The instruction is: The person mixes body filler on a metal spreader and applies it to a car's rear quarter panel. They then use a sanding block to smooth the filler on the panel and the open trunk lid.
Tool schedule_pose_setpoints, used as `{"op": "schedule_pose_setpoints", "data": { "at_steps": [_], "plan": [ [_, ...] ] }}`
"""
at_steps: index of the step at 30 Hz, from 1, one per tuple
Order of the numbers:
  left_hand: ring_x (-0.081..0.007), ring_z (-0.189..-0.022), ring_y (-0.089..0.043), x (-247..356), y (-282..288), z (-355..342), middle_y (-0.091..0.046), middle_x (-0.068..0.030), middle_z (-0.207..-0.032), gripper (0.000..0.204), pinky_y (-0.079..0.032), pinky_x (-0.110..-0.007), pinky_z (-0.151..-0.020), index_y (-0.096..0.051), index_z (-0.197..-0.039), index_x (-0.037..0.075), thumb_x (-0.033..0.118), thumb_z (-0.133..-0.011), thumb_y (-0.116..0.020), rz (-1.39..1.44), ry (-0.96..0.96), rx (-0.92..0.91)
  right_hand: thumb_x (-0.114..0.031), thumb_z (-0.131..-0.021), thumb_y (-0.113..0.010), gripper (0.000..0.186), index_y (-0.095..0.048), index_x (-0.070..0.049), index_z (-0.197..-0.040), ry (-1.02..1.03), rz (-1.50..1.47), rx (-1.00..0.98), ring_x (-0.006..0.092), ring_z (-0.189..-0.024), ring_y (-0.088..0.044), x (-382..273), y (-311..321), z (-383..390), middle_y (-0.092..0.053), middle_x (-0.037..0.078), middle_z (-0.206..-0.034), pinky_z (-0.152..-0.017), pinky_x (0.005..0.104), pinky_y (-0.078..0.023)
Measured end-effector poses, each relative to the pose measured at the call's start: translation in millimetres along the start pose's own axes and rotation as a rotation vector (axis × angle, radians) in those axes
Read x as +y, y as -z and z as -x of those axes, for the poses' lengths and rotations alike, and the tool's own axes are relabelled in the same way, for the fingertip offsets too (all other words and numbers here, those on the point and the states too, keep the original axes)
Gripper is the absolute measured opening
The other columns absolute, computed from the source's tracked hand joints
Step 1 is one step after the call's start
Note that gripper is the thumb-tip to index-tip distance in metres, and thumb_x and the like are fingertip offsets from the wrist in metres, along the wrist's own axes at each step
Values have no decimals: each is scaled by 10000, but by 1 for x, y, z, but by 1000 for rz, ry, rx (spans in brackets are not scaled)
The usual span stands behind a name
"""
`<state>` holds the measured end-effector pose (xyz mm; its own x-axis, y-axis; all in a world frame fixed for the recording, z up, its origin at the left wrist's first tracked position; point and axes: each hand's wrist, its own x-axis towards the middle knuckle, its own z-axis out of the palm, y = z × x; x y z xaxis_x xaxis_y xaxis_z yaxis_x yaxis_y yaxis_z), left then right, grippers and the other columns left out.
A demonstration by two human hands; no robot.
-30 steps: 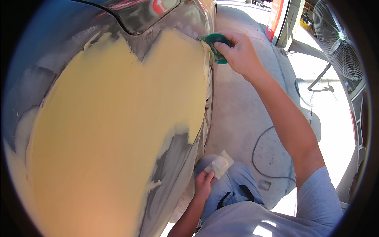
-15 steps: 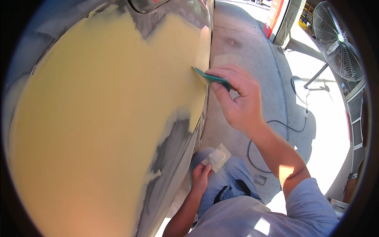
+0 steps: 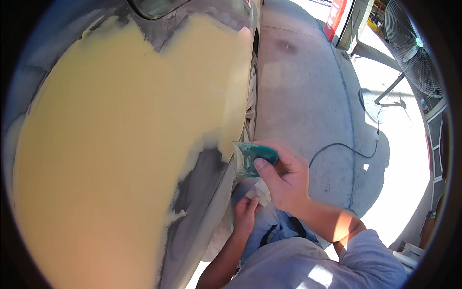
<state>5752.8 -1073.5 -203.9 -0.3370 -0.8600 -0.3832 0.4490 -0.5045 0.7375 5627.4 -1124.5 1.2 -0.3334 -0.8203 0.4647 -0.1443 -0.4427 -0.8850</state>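
Note:
My right hand grips a green flexible spreader with pale paste along its edge, held at the right edge of the car body panel. Yellowish filler covers much of that panel, with ragged borders over dark, sanded metal. Lower down, my left hand holds a small pale square mixing board over my bent leg, partly hidden behind my right hand and the spreader.
A wheel shows beside the panel. On the concrete floor at the right lie a dark cable and a standing fan's base; its caged head is near a red-fronted pillar.
My right hand has swept the spreader down the panel's right edge, toward me and my left hand. A lighter strip of filler now runs along that edge.

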Motion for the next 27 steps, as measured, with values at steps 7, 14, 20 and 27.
{"op": "schedule_pose_setpoints", "data": {
  "at_steps": [7,14,20,27],
  "plan": [
    [-192,-1107,-689,44,-37,8,-685,-109,-1240,270,-598,-329,-924,-628,-1284,-33,45,-1029,-587,-27,-86,58,4,-992,-587,256,-668,-22,-1234,-653,-555,262,162,-994,-675,24,98,3,-700,59,-1151,-884,318,-550],
    [-213,-1149,-678,66,-72,10,-662,-127,-1291,307,-597,-348,-959,-593,-1334,-45,36,-1040,-557,58,-88,7,81,-741,-674,384,-735,-62,-1092,281,546,-381,286,-1016,-692,45,136,25,-711,87,-1095,-807,390,-578],
    [-210,-1151,-680,67,-79,10,-665,-133,-1287,297,-602,-344,-947,-596,-1328,-40,48,-1046,-558,124,-64,12,43,-701,-682,354,-726,-84,-1028,400,641,-448,281,-992,-685,57,130,27,-713,45,-1086,-767,401,-559],
    [-186,-1129,-673,59,-75,-10,-669,-105,-1268,277,-593,-323,-940,-614,-1305,-33,56,-1046,-573,193,-106,75,80,-794,-627,332,-724,-85,-1065,86,641,-560,253,-949,-693,53,139,33,-718,54,-1045,-767,393,-562]
  ]
}}
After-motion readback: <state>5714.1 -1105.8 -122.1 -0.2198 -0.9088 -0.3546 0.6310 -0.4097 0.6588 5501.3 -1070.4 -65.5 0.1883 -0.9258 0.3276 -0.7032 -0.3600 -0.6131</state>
